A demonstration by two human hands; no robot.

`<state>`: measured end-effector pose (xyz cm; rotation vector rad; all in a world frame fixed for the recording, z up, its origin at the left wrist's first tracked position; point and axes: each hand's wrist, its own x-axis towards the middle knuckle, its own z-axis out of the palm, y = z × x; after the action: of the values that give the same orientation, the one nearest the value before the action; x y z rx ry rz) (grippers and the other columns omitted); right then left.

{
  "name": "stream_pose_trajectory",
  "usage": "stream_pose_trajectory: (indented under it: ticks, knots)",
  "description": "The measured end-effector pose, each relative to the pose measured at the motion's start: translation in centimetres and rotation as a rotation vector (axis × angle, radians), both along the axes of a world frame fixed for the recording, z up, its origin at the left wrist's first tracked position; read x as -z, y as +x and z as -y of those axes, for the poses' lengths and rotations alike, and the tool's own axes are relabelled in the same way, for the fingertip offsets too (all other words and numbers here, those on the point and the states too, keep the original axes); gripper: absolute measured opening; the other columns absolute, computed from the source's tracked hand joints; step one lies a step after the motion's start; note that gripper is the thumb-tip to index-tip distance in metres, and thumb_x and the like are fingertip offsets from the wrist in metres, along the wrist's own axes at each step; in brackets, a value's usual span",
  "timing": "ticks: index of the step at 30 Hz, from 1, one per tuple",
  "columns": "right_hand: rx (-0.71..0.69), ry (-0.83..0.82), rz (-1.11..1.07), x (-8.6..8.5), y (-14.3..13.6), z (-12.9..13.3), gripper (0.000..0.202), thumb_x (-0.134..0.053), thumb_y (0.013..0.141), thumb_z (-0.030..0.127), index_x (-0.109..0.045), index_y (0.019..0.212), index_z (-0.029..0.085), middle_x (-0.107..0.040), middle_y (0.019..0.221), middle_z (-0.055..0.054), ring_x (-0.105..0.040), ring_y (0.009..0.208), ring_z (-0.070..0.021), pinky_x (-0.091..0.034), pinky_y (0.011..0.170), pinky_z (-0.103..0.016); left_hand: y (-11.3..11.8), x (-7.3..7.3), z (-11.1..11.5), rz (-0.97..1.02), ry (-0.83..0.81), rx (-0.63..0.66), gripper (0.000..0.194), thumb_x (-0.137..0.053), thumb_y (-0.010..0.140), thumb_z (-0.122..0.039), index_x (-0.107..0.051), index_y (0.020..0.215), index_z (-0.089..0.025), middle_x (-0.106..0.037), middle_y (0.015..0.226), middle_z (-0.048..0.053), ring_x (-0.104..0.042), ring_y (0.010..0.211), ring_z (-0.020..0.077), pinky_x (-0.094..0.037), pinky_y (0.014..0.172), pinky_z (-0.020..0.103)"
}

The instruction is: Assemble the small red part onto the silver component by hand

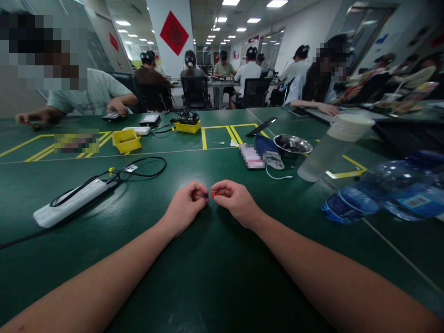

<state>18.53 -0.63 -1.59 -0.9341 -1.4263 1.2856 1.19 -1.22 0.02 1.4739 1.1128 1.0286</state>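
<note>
Over the middle of the green table, my left hand (187, 203) is closed in a pinch. Between its thumb and fingers shows a small dark piece (206, 196), too tiny to name. Facing it, my right hand (236, 201) pinches a small orange-red piece (213, 194), mostly hidden by the fingertips. A narrow gap separates the two pieces, and both hands are low over the green tabletop (194, 268). I cannot tell whether the wrists rest on it.
At left lies a white power strip (74, 201) with a black cable. Yellow bins (126, 141) stand farther back. To the right are a metal bowl (293, 144), a frosted bottle (333, 148) and blue-labelled water bottles (378, 194). Other people sit around the tables.
</note>
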Motion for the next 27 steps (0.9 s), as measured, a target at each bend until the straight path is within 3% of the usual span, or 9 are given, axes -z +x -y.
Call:
stream_pose_trajectory:
  ticks: [7,14,19,27]
  knots:
    - [-0.008,0.006,-0.006,-0.12,0.05,0.13,0.023,-0.067,0.073,0.018,-0.066,0.096,0.019,-0.069,0.089,-0.004,-0.065,0.082,-0.0163,-0.051,0.079,-0.033,0.07,-0.24,0.10,-0.010,-0.009,0.007,0.016,-0.067,0.071,-0.017,-0.062,0.086,-0.018,-0.058,0.067,-0.002,-0.049,0.056,0.0099,-0.036,0.054,0.022]
    - [0.075,-0.066,-0.068,-0.18,-0.03,0.15,0.014,-0.063,0.076,0.019,-0.067,0.089,0.017,-0.070,0.075,-0.003,-0.067,0.072,-0.0165,-0.053,0.075,-0.034,-0.02,-0.19,0.25,0.029,-0.001,0.038,0.022,-0.064,0.079,-0.025,-0.065,0.100,-0.019,-0.065,0.083,0.002,-0.057,0.075,0.0136,-0.042,0.068,0.024]
    - [0.093,-0.102,-0.101,-0.28,-0.15,0.24,0.014,-0.068,0.073,0.019,-0.063,0.086,0.017,-0.071,0.075,-0.004,-0.070,0.078,-0.0192,-0.054,0.078,-0.036,-0.03,0.26,0.12,0.114,-0.041,0.005,0.018,-0.069,0.076,-0.025,-0.062,0.091,-0.018,-0.063,0.078,0.000,-0.056,0.071,0.0113,-0.041,0.065,0.022]
    - [0.130,-0.013,-0.021,-0.07,-0.09,0.01,0.009,-0.064,0.075,0.018,-0.065,0.085,0.016,-0.068,0.072,-0.002,-0.066,0.068,-0.0142,-0.052,0.066,-0.028,-0.13,0.62,-0.28,0.207,-0.066,-0.004,0.024,-0.068,0.077,-0.025,-0.063,0.100,-0.017,-0.065,0.084,0.002,-0.059,0.073,0.0119,-0.047,0.069,0.025]
